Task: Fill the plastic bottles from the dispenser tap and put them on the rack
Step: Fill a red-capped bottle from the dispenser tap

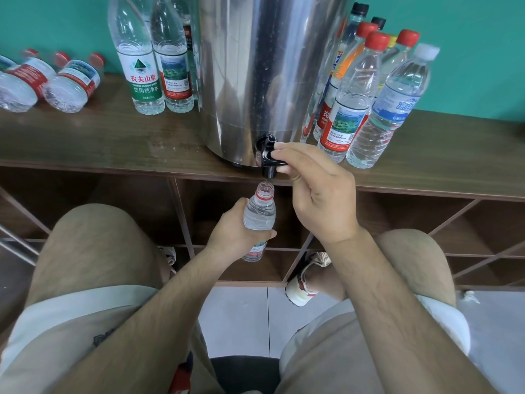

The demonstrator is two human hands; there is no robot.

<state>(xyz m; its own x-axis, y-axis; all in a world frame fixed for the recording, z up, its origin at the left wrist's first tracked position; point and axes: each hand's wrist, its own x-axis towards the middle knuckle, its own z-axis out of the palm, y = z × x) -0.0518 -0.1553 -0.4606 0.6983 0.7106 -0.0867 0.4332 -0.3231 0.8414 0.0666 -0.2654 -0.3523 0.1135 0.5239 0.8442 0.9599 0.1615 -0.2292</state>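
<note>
**Bottle Filling at Dispenser Tap**

Pinching dispenser tap (268,163) between right hand (321,194) fingers (287,146) and thumb. Gripping uncapped plastic bottle (260,213) just below tap, left hand (233,231) fingers curling round it. Standing right of tap on surface (113,137): capped bottles (355,89).

Khaki shorts (56,359), pale hems; white-red shoe (301,291); bare forearms.

- My left hand (233,233) curls round the bottle (259,214), thumb across its front, with the forearm coming in from 7 o'clock.
- My right hand (321,194) sits at 1 o'clock from the left hand. Its forefinger and thumb reach toward 10 o'clock and pinch the tap lever (266,150); the other fingers are curled.
- My right forearm enters from 5 o'clock.
</note>
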